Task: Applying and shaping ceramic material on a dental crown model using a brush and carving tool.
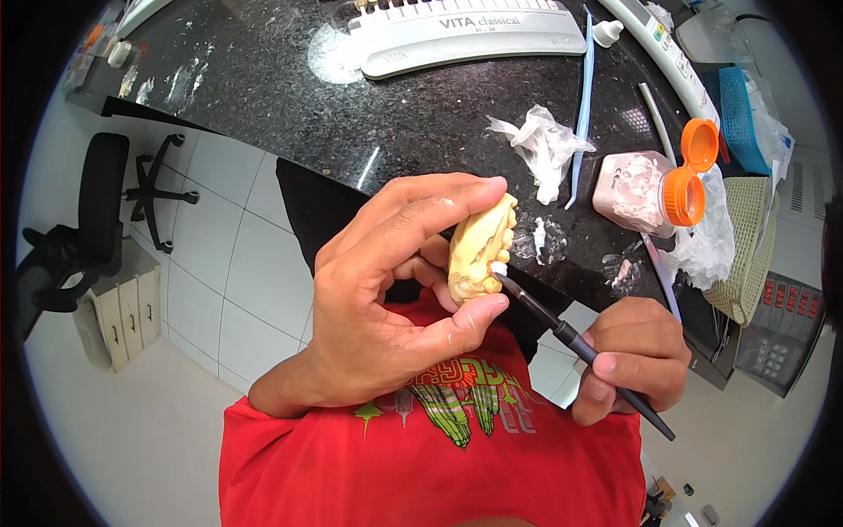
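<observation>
My left hand (pixel 386 263) grips a yellow dental cast (pixel 479 241) between thumb and fingers, its row of teeth facing right. One small white tooth (pixel 499 268) stands out among the yellow ones. With my right hand (pixel 637 360) I hold a black dental carving tool (pixel 571 338) by its shaft. Its pointed tip rests at the cast, right beside the white tooth; whether it presses in, I cannot tell. Just right of the cast, a smear of white material (pixel 540 237) lies on the dark speckled countertop (pixel 263 88).
A clear bottle (pixel 630 189) of pinkish powder with an orange cap lies on its side at right. Nearby are crumpled plastic (pixel 546 149), a blue stick tool (pixel 583 105), a tooth shade guide (pixel 470 39) and a blue basket (pixel 742 114). An office chair (pixel 97 211) stands at left.
</observation>
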{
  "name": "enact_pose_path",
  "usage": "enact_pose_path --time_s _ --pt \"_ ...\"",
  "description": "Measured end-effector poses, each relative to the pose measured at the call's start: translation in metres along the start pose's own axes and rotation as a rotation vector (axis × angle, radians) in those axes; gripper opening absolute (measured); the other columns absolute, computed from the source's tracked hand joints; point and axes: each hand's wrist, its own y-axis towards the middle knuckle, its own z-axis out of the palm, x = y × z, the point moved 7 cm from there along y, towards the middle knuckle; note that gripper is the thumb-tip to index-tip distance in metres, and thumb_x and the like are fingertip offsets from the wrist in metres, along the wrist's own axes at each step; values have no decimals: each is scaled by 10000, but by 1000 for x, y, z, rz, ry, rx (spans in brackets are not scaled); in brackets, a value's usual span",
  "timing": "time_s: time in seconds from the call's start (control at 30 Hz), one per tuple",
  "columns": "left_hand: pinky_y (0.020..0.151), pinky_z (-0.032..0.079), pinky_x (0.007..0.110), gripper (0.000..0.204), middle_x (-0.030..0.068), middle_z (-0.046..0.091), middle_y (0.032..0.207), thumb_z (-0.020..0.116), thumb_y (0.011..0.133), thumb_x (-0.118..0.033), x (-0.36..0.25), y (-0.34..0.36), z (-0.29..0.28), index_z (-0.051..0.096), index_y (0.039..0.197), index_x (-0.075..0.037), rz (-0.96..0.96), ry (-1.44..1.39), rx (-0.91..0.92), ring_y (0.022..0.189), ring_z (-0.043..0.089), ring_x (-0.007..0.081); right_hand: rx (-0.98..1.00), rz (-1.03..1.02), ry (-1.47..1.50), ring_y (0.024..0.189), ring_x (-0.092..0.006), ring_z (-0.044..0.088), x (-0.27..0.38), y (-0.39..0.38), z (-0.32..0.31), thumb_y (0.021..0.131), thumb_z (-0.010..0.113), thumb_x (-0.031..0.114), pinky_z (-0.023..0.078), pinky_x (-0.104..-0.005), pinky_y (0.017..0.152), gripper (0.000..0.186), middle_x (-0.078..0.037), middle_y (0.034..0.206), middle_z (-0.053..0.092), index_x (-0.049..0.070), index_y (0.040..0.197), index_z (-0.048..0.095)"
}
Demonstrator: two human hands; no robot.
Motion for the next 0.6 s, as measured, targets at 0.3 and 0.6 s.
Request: enact_pose_path --time_s 0.3,0.6 --pt "823 519 214 604 155 492 1282 746 679 54 0 0 0 546 1249 43 -8 -1 -16 1022 611 142 10 -3 1 486 -131 555 0 0 1 781 696 95 461 -221 391 122 -40 655 577 38 853 614" --pt "830 519 219 608 153 490 1281 742 677 62 1 -1 0 546 1253 38 -6 -6 -16 1022 612 144 12 4 3 488 -135 558 -1 0 1 784 699 100 461 -226 387 127 -46 655 578 35 854 616"
